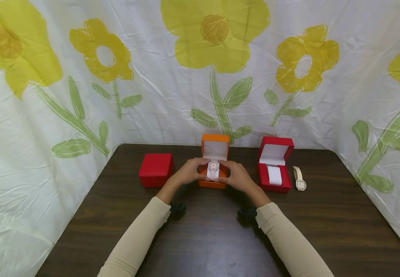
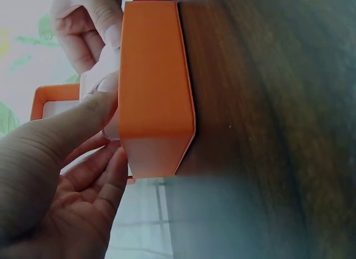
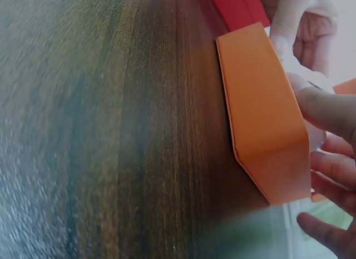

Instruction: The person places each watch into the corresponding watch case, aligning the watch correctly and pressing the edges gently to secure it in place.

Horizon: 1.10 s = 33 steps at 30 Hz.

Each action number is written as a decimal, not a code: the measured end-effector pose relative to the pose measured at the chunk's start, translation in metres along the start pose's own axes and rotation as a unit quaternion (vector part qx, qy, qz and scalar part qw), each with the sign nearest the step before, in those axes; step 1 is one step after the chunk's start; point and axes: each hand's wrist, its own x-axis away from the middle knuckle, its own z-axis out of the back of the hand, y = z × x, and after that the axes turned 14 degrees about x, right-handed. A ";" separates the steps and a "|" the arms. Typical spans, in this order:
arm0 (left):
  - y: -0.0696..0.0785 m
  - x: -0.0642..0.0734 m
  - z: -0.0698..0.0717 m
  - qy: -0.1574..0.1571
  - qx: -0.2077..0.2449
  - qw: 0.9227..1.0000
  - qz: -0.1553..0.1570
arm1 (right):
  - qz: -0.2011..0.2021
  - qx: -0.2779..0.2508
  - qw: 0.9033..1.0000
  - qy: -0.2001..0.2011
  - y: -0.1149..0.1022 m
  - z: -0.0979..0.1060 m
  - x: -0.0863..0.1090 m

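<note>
A wristwatch with a pale dial and pinkish strap (image 1: 213, 166) is wrapped round a white cushion (image 1: 208, 175), at the mouth of an open orange watch box (image 1: 212, 185). My left hand (image 1: 188, 172) holds the cushion and watch from the left, thumb near the front and fingers behind. From the other side my right hand (image 1: 239, 177) grips them too, its thumb close to the box's front wall. Both wrist views show the orange box (image 2: 153, 69) standing on the table, its front wall hiding the cushion's lower part.
A closed red box (image 1: 156, 169) stands at the left. To the right, an open red box (image 1: 275, 188) holds a bare white cushion (image 1: 274, 175). Beside it lies a cream-strapped watch (image 1: 299, 179). A flower-printed curtain (image 1: 151, 115) hangs behind the dark wooden table (image 1: 207, 238).
</note>
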 end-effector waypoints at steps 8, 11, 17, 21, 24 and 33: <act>-0.001 0.002 0.000 0.004 0.017 1.000 0.015 | 0.007 -0.003 1.000 -0.009 0.003 -0.001 0.001; -0.002 0.002 -0.001 0.013 0.013 1.000 0.007 | 0.006 -0.013 1.000 -0.004 0.002 -0.001 0.001; -0.003 0.001 -0.002 0.023 0.014 1.000 -0.003 | 0.001 -0.028 1.000 0.004 0.001 0.000 0.000; -0.002 0.001 -0.001 0.025 0.035 0.999 0.015 | -0.003 -0.039 0.999 -0.004 0.004 -0.001 0.001; -0.003 0.001 -0.002 0.031 0.032 0.999 0.020 | -0.009 -0.049 0.999 -0.005 0.005 -0.002 0.002; 0.001 -0.002 -0.005 0.054 0.015 0.998 0.032 | -0.016 -0.060 0.998 0.003 0.001 -0.001 0.000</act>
